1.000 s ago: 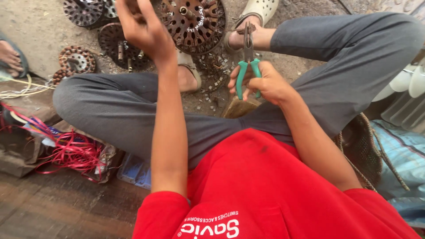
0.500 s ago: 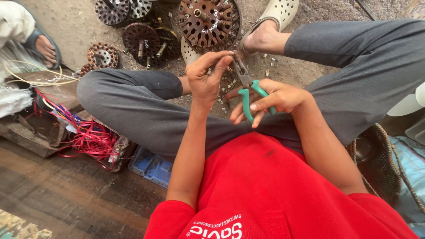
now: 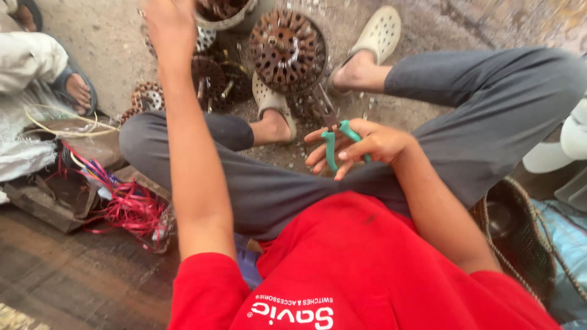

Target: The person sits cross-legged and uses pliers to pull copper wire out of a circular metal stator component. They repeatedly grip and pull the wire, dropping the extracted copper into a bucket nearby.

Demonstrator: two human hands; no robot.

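Green-handled pliers [image 3: 335, 142] sit in the right hand [image 3: 361, 146], fingers [image 3: 318, 156] curled round the grips, held over the grey-trousered lap just in front of a rusty motor core [image 3: 284, 49] on the dirt floor [image 3: 110, 43]. Left hand [image 3: 168, 21] is raised w/ arm stretched up toward more rusty cores [image 3: 208, 76]; it's blurred & cut by the frame edge, so can't tell if its fingers are apart or together. Red wire bundle [image 3: 125, 208] lies well to the left, beside a wooden block [image 3: 43, 205].

White printed label [image 3: 292, 315] across chest of my red shirt [image 3: 367, 269], bottom centre of view, blocky letters with smaller line beside, seen upside down. No packages, signs or screens in sight.
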